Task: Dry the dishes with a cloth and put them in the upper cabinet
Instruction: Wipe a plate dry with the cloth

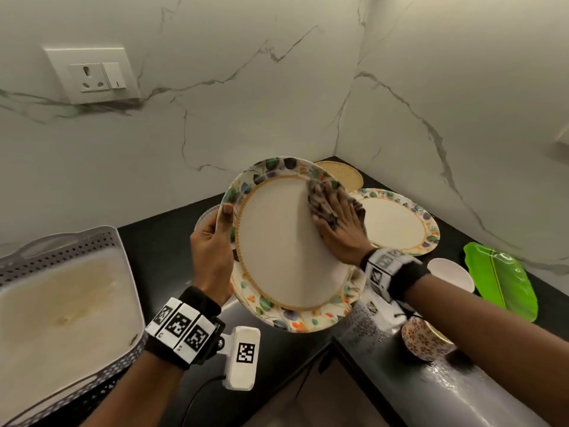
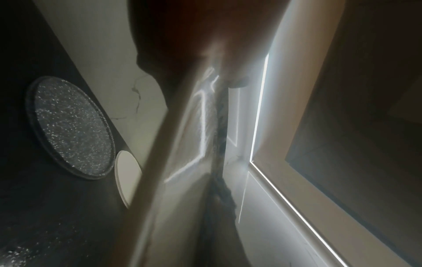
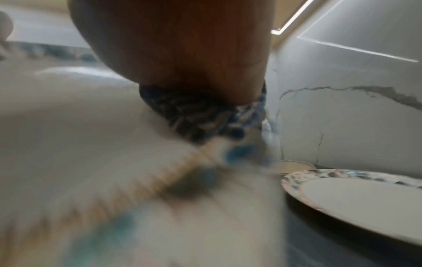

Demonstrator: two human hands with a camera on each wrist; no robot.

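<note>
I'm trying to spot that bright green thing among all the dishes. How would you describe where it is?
Start at the black countertop where it runs into the marble corner, then follow its right side toward the camera. Past the floral plate lying flat and the small white bowl lies the green dish, the only leaf-shaped, vividly green piece there.

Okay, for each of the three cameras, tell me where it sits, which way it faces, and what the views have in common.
Head: worn on the head, looking down into the counter corner; shows both forearms, the left hand gripping the floral plate and the right hand pressing the cloth flat on it.
Left wrist: looks along the palm past the plate's edge; only a dark palm shows.
Right wrist: looks along the hand at the cloth on the blurred plate.
Shared: all three see the held plate; head and right wrist also see the second floral plate.
</note>
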